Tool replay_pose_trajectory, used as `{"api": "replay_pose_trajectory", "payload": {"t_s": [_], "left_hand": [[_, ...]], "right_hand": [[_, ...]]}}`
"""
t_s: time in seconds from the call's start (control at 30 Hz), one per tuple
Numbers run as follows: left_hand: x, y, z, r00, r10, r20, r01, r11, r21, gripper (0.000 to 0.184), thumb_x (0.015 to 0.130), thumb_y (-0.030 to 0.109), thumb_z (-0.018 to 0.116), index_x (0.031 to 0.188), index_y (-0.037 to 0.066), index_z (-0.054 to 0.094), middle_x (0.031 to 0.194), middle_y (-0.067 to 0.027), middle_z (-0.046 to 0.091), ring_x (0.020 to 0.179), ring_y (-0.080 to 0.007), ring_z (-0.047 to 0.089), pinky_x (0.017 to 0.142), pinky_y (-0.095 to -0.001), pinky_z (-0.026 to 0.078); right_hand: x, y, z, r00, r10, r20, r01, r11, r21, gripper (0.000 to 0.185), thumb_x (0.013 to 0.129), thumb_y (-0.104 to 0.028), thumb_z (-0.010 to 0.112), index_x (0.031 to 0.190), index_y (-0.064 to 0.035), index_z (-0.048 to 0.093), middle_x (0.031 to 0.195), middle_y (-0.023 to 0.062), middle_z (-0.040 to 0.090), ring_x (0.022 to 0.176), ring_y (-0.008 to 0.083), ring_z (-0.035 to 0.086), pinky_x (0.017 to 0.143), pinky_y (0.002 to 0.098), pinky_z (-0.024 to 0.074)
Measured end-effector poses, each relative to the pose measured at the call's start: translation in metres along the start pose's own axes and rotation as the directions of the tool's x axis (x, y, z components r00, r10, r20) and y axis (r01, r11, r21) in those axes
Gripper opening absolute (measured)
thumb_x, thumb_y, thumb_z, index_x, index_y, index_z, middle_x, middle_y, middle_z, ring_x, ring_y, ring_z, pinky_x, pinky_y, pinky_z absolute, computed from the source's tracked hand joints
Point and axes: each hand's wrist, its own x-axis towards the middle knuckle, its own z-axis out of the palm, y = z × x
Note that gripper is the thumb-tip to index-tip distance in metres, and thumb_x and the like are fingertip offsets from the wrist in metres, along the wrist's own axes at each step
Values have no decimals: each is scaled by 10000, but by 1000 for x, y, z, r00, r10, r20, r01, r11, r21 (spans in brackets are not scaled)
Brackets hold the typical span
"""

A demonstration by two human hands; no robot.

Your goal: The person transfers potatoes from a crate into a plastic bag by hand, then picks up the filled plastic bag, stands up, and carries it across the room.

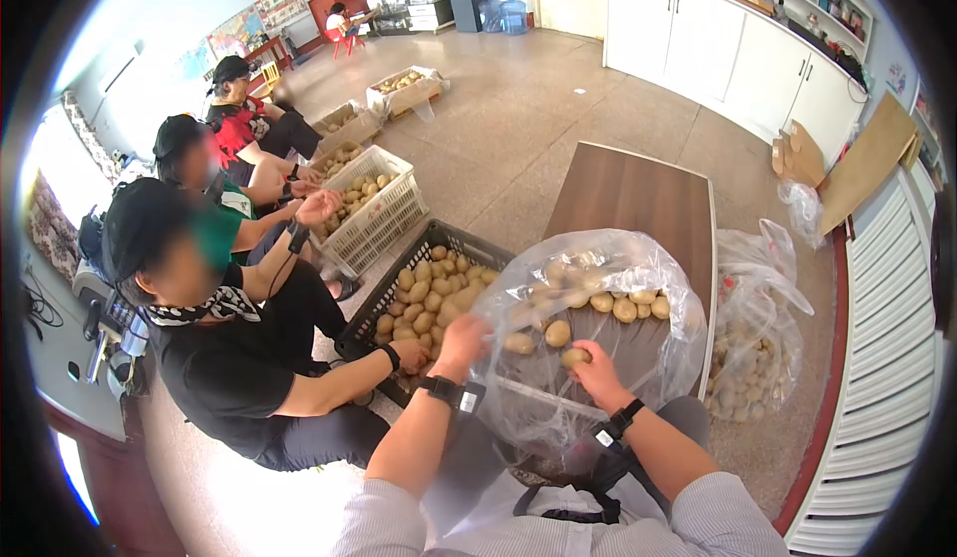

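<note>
My right hand [598, 377] is closed around a potato [575, 358] at the opening of a clear plastic bag [498, 377]. Inside the bag lie several more potatoes [625, 310], most of them in a row toward the far side. My left hand [467, 343] is raised between the bag's left edge and a black crate [351, 336] filled with potatoes [414, 298]. Motion smears its fingers, so whether it holds anything cannot be made out.
A brown-topped table [628, 193] stands ahead, under the bag. To the right, another clear bag [748, 358] of potatoes sits on the floor. A co-worker's hand [407, 356] reaches into the black crate. Beyond it, a white crate [384, 223] holds potatoes, and other people sit along the left.
</note>
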Motion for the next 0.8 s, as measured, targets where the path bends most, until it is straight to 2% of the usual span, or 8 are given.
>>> {"api": "replay_pose_trajectory", "payload": {"t_s": [0.17,0.27,0.4,0.47,0.53,0.63,0.73,0.8], "left_hand": [[-12,3,21,943,-169,288,119,976,182,526,919,362,588,1329,57,466,1166,-96,608,931,-240,637,781,-366,514],[-15,1,28,896,-160,414,146,987,64,545,917,399,592,1321,48,490,1157,-109,614,828,-202,652,643,-307,512],[-19,11,24,813,-172,556,206,978,0,448,922,358,619,1267,85,529,1135,-58,612,912,-172,624,684,-296,499],[1,-7,15,824,-118,555,158,987,-25,421,917,365,631,1223,87,551,1075,-32,618,820,-135,607,634,-272,477],[3,-10,12,840,-116,531,178,982,-68,407,895,359,673,1180,91,560,932,-29,626,671,-122,588,536,-271,484],[6,-7,1,904,-72,421,175,962,-211,315,911,307,659,1121,88,573,900,-15,611,635,-123,573,524,-262,483],[10,-6,-15,960,-52,277,143,937,-320,263,931,269,625,1122,96,571,914,-13,610,670,-132,573,554,-274,487],[23,-18,-31,986,39,164,70,791,-608,245,933,251,612,1123,100,572,920,-9,617,716,-153,579,594,-304,492]], "right_hand": [[-15,-59,31,968,-49,245,-65,899,434,439,881,2,545,1306,6,434,1042,121,616,838,193,654,690,289,530],[-9,-69,48,954,-69,291,-78,883,464,470,901,-49,595,1330,0,408,1065,115,614,863,198,658,710,306,542],[-11,-79,63,952,-100,290,-33,906,422,419,913,-106,627,1281,15,466,1064,112,623,861,182,656,727,306,543],[-16,-86,59,900,-416,128,425,904,-53,333,912,-154,643,1167,39,549,1072,93,627,869,173,650,754,304,516],[-10,-54,60,942,-321,101,308,943,126,316,892,-199,668,1090,34,588,1070,125,631,911,214,642,783,331,499],[-19,-24,43,885,-462,63,454,825,-337,415,861,-249,691,1109,61,569,1030,182,618,835,231,627,734,324,500],[-43,7,28,924,-374,81,358,771,-527,506,822,-303,724,1130,57,547,1057,218,571,913,310,598,793,379,490],[-59,22,18,914,-391,105,365,683,-632,567,797,-352,738,1141,51,537,1087,221,550,945,337,579,817,403,482]]}}
